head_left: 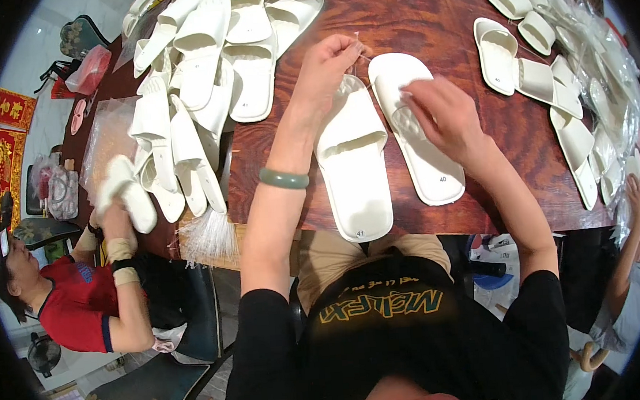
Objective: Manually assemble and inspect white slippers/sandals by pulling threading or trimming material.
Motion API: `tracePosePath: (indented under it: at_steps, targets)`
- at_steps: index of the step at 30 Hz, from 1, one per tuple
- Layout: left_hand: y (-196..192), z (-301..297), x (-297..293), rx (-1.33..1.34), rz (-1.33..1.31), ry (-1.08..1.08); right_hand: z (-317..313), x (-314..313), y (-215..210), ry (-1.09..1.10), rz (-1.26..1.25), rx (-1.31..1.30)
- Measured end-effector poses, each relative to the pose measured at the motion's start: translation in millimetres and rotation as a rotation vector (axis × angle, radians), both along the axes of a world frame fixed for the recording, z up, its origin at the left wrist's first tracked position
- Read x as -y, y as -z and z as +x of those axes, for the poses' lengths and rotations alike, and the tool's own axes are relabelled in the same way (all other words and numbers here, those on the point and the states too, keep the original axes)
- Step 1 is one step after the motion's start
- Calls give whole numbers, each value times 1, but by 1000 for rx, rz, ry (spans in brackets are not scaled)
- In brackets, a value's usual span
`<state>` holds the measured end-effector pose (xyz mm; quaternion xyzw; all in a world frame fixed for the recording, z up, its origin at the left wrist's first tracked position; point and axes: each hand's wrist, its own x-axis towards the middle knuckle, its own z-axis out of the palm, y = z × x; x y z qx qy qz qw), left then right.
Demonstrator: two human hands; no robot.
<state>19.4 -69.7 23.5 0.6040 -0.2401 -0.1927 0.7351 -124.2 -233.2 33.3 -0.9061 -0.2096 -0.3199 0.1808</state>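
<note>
Two white slippers lie before me on the reddish-brown wooden table, toes toward me: a left slipper and, beside it, a right slipper. At the heel of the left slipper, my left hand is closed, thumb and forefinger pinching a thin clear strand. This strand runs toward the heel of the right slipper. My right hand hovers over the right slipper's strap, its fingers bent and smeared by motion. Whether it holds anything is hidden. A green bangle circles my left wrist.
White slippers are heaped at the left, and more lie with clear plastic bags at the right. A bunch of clear plastic strands hangs at the table's edge. A co-worker in a red shirt handles a slipper; another person's arm reaches in at right.
</note>
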Motion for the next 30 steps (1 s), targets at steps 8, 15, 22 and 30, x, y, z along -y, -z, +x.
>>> tracePosePath:
  at_steps: [8,15,22,30]
  targets:
    - [19,-2,-15,-148,-172,36,66,-26,15,-31,505,-386]
    - [19,-5,-16,-132,-256,52,84,-22,6,88,575,-589]
    - [8,-2,-28,-34,-200,-88,91,-27,5,12,879,-699]
    - [4,-13,-22,43,-115,-92,81,-31,-4,-57,579,-498]
